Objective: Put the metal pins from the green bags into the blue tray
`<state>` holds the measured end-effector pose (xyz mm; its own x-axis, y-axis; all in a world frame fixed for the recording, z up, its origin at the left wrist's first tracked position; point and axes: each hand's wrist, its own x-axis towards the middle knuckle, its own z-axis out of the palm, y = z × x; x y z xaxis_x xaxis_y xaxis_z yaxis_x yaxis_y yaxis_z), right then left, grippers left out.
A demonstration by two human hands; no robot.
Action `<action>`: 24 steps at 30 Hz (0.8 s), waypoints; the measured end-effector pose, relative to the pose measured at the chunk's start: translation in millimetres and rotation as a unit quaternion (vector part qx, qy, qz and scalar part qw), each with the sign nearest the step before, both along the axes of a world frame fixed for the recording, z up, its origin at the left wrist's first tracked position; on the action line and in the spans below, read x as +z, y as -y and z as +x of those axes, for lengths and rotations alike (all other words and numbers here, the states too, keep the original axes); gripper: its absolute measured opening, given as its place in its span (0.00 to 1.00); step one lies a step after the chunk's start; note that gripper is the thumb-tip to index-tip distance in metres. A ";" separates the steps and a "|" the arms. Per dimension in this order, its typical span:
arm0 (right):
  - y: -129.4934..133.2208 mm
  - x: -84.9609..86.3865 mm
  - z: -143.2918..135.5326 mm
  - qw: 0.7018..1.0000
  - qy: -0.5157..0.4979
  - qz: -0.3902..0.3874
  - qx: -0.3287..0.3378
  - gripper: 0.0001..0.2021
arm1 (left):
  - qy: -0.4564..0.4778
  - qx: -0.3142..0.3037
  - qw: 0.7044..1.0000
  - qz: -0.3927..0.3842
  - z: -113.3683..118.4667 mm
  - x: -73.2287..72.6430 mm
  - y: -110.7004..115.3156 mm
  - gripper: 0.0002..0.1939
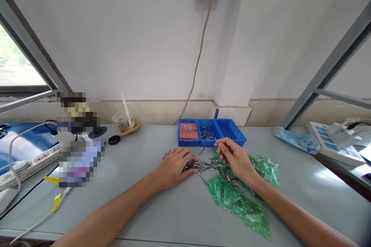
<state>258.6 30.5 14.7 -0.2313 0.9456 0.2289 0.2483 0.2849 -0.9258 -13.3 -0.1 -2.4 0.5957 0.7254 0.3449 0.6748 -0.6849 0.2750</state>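
My right hand (pixel 236 158) has a thin pin (pixel 215 138) pinched between thumb and fingertips, tip angled up-left, right of centre frame. Left hand (pixel 175 165) lies palm-down over the pile (pixel 199 165) at centre, fingers bent; can't tell if it's gripping any. Pins look metallic: I'd guess stiff, light singly, tough, but slick and apt to roll. Best hold is mid-shaft, thumb and index, one at a time. Pile is criss-crossed, so edge pieces should come away easiest, e.g. the loose pin (pixel 202 151) above it. Green bags (pixel 243 208) spread lower right of centre, pins inside; thin film, likely soft and slippery, take by an edge. Beyond the hands: blue bins (pixel 230 129), red packet (pixel 189 132) in the left one, more pins (pixel 206 136) in the middle one.
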 end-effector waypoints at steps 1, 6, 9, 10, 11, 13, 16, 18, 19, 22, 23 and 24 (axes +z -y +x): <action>-0.4 -0.4 -0.3 1.000 -0.005 0.001 0.001 0.17 | 0.002 -0.003 1.000 -0.002 -0.1 -0.2 -0.3 0.13; -2.4 -1.9 -0.1 1.000 -0.007 0.015 -0.005 0.14 | 0.027 -0.011 0.999 -0.029 -1.3 -2.0 -2.2 0.12; -2.6 -1.1 0.3 1.000 0.000 0.019 -0.008 0.13 | 0.040 -0.005 0.998 -0.050 -1.8 -3.6 -3.6 0.12; -2.5 -0.7 0.3 1.000 0.000 0.020 -0.009 0.13 | 0.042 -0.005 0.998 -0.054 -1.9 -4.1 -3.9 0.12; -2.3 -0.2 0.3 1.000 0.001 0.022 -0.009 0.12 | 0.043 -0.007 0.997 -0.056 -2.0 -4.5 -4.2 0.12; -2.1 0.4 0.1 1.000 0.003 0.024 -0.010 0.12 | 0.045 -0.011 0.997 -0.056 -2.2 -5.2 -4.6 0.11; -2.1 0.9 -0.4 1.000 -0.001 0.023 -0.008 0.12 | 0.043 -0.011 0.998 -0.055 -2.2 -5.5 -4.7 0.11; -1.5 1.6 -1.0 1.000 -0.010 0.010 0.002 0.13 | 0.039 -0.012 0.998 -0.052 -1.9 -5.2 -4.7 0.10; -0.7 2.3 -1.4 1.000 -0.016 0.000 0.010 0.13 | 0.037 -0.013 0.998 -0.050 -1.7 -5.1 -4.7 0.10; 3.4 5.9 -3.1 0.998 -0.041 -0.038 0.041 0.15 | 0.029 -0.016 0.998 -0.045 -1.3 -4.6 -5.1 0.10; 5.0 7.2 -3.8 0.996 -0.050 -0.050 0.049 0.15 | 0.027 -0.017 0.998 -0.045 -1.3 -4.6 -5.2 0.10; 6.5 8.5 -4.5 0.995 -0.057 -0.060 0.056 0.16 | 0.025 -0.019 0.998 -0.045 -1.3 -4.5 -5.4 0.10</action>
